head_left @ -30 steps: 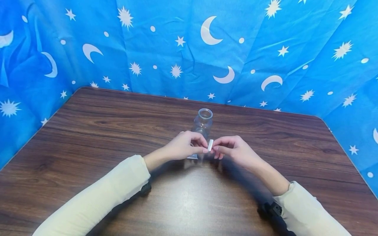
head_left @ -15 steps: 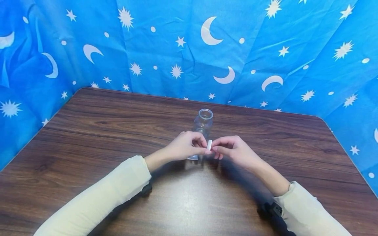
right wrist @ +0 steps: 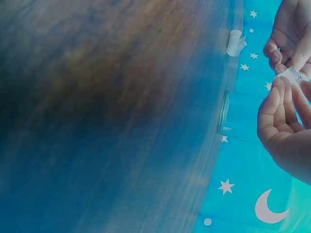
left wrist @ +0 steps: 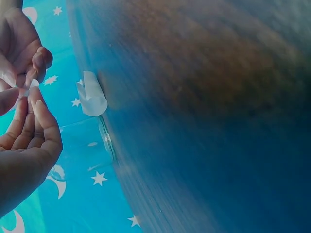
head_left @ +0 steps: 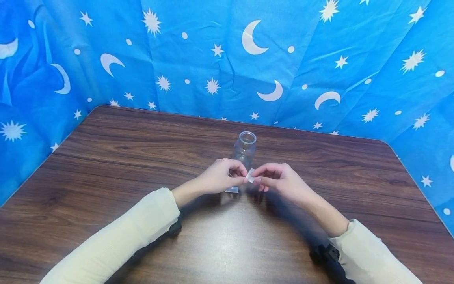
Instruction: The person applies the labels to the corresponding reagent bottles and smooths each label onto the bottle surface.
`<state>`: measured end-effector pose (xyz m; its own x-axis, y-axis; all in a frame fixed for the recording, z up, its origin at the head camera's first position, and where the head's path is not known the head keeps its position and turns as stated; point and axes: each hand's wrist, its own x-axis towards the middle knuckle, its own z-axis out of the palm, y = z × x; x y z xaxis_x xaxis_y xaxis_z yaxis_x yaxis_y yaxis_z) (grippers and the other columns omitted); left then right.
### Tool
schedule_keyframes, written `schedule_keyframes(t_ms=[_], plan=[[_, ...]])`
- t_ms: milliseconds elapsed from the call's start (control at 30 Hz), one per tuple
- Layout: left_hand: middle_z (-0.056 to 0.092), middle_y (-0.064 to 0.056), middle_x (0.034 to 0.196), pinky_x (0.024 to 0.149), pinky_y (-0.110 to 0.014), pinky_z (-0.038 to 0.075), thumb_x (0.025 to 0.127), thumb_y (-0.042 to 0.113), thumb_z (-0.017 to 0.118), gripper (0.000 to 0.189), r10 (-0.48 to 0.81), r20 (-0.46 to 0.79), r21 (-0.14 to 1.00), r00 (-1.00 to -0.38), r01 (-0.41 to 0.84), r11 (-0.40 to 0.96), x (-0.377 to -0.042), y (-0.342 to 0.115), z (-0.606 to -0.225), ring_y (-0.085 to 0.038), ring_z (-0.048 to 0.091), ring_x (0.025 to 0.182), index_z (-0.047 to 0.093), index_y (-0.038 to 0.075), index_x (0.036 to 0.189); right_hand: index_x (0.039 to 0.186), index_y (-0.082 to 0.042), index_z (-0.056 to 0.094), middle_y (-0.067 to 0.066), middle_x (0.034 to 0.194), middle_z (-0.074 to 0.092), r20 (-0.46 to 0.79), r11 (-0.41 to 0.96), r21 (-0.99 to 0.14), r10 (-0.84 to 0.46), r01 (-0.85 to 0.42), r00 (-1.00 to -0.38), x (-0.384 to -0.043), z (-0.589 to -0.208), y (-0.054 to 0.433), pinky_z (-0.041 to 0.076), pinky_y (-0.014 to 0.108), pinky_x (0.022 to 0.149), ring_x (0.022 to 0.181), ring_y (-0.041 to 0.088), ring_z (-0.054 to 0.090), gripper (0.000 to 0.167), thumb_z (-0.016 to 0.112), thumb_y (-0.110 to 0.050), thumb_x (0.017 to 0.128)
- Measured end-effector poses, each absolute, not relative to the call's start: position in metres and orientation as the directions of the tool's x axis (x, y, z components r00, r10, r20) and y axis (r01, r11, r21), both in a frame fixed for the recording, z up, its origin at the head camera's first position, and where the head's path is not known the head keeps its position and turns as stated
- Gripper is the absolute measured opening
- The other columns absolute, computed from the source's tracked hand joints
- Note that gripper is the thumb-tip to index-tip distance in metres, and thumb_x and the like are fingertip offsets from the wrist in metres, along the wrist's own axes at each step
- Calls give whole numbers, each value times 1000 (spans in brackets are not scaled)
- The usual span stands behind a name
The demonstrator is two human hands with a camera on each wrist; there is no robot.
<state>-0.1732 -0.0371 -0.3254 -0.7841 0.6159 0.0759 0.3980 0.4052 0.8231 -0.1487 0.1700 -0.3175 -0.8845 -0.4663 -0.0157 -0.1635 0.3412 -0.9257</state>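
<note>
My left grip [head_left: 222,176]: thumb and fingers pinch one end of a small white paper-like strip [head_left: 250,176]; the lower fingers are mostly hidden in the head view.
My right grip [head_left: 278,179]: pinches the other end, fingertips covering its edge.
Strip: held up between my hands, above the dark brown wood-grain bench [head_left: 227,232]; the right wrist view shows dark marks on it, too small to read, while the left wrist view leaves little of it between the fingers.
Clear glass jar [head_left: 244,148]: upright on the bench behind my hands, which cover its lower part in the head view.
Curled white piece [left wrist: 93,94]: on the bench near the jar, partly hidden by my left hand in the head view; I cannot tell its material.
Cream sleeves [head_left: 124,232]: cut off at the head view's lower edge.
Blue cloth with white moons and stars [head_left: 198,59]: runs out of view.
</note>
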Motion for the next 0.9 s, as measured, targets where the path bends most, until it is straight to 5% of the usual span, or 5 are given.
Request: schedule_keyframes(t_ms=[267, 600, 900], plan=[[63, -1, 76, 67, -21, 45, 84, 9, 63, 6, 610, 76, 834, -789, 385, 395, -173, -38, -323, -7, 56, 70, 64, 5, 88, 96, 6, 49, 19, 76, 58, -8, 358, -924, -367, -133, -930, -152, -322, 168, 51, 34, 60, 63, 22, 59, 18, 61, -1, 85], [65, -6, 81, 65, -21, 50, 87, 6, 59, 9, 583, 56, 867, -811, 328, 374, -174, -40, -326, -13, 63, 72, 65, 1, 91, 86, 3, 63, 11, 69, 61, -32, 450, -879, -379, -154, -925, -152, -320, 166, 49, 33, 59, 66, 31, 58, 8, 63, -5, 84], [64, 3, 75, 58, -21, 42, 86, 14, 62, 10, 537, 119, 736, -835, 437, 518, -179, -41, -330, -9, 52, 63, 69, 8, 89, 83, 4, 64, 14, 71, 62, -53, 469, -861, -472, -199, -880, -157, -316, 165, 50, 35, 62, 67, 23, 59, 5, 62, 0, 82]])
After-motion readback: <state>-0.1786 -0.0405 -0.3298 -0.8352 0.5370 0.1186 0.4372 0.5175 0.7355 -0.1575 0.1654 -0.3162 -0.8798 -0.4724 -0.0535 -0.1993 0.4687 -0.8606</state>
